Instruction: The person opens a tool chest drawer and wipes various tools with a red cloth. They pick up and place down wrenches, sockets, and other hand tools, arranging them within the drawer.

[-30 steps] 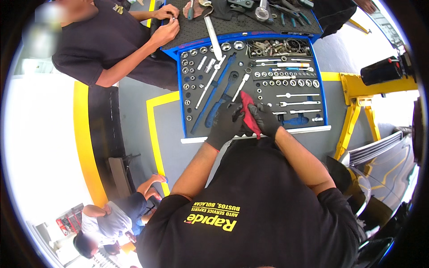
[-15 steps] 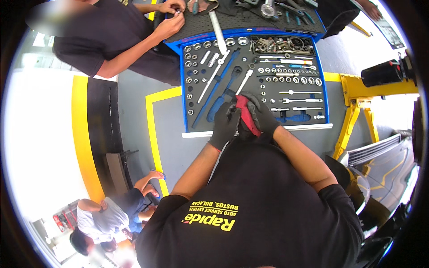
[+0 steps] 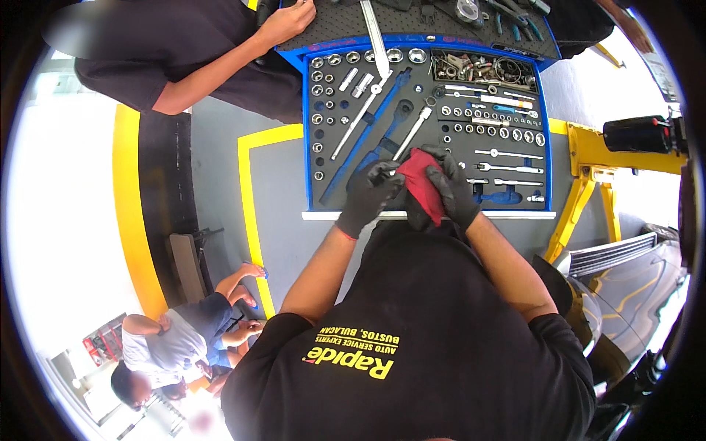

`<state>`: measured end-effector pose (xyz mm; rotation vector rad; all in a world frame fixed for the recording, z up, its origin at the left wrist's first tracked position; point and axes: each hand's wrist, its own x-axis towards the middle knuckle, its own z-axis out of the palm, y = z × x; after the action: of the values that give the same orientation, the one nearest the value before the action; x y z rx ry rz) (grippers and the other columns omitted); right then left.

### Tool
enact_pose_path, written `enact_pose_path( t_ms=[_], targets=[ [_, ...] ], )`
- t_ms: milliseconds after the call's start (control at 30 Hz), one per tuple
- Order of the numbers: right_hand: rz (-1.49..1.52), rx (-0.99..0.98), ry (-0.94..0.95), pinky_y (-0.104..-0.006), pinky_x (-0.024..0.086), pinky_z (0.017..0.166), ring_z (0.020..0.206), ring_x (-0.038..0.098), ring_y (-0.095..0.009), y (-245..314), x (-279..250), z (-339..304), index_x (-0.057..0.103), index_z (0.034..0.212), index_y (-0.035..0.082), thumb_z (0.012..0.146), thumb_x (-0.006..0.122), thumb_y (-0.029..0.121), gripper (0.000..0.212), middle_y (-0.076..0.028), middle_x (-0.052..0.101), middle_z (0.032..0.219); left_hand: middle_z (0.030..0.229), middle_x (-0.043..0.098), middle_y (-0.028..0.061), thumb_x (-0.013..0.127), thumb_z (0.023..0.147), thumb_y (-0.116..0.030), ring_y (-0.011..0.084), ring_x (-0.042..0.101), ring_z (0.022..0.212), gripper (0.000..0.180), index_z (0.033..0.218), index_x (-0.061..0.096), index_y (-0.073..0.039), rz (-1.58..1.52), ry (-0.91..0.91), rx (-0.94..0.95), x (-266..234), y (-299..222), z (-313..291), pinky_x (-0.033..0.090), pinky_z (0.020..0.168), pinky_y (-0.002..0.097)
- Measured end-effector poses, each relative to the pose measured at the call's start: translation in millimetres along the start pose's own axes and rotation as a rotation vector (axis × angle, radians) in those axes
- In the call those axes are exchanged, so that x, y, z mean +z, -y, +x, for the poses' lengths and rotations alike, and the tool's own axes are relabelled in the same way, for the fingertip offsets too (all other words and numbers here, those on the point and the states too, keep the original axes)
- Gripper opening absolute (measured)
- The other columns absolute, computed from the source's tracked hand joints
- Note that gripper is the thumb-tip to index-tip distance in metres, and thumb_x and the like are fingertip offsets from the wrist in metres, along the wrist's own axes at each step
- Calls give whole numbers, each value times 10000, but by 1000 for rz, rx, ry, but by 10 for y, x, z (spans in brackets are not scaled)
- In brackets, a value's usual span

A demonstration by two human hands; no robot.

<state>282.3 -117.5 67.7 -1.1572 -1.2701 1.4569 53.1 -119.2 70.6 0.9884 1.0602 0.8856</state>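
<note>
Holding a rag, the right hand is at the drawer; the left hand is curled, its grip hard to tell.

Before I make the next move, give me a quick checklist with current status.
1. Red cloth secured: ok, the right hand grips it.
2. Left hand free: cannot tell; its fingers curl by the cloth's edge and any small thing in them is unclear.
3. Black gloves on: ok, both hands.
4. Drawer open: ok, pulled out.
5. Lower-right recess filled: not ok, its blue base shows.
6. Co-worker's hand out of the drawer: ok, it is up by the worktop.
</note>
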Motion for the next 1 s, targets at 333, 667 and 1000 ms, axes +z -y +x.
enact_pose_path(
  t_ms=[333,667,1000],
  targets=[
    [53,-95,-386,-367,509,1087,1272,635,-249,510,-787,-315,527,1485,-23,1100,567,309,510,-172,646,1399,1034,749,115,839,885,-136,235,737,911,310,1164,744,-40,790,-105,442,-370,-304,197,576,821,356],
    [-642,-68,-746,-392,466,1127,1279,621,-256,235,-1986,-585,592,1441,5,1059,667,250,460,-169,653,1395,1003,689,137,736,966,-230,321,680,953,260,1161,746,-59,885,18,464,171,-375,610,530,828,446],
    [-529,0,-769,-385,462,1120,1304,609,-257,176,-2085,-574,589,1452,11,1050,685,243,473,-145,653,1407,1054,696,123,778,875,-210,335,680,1054,272,1125,758,-104,1210,371,628,585,-325,1677,545,904,471]
  ],
)
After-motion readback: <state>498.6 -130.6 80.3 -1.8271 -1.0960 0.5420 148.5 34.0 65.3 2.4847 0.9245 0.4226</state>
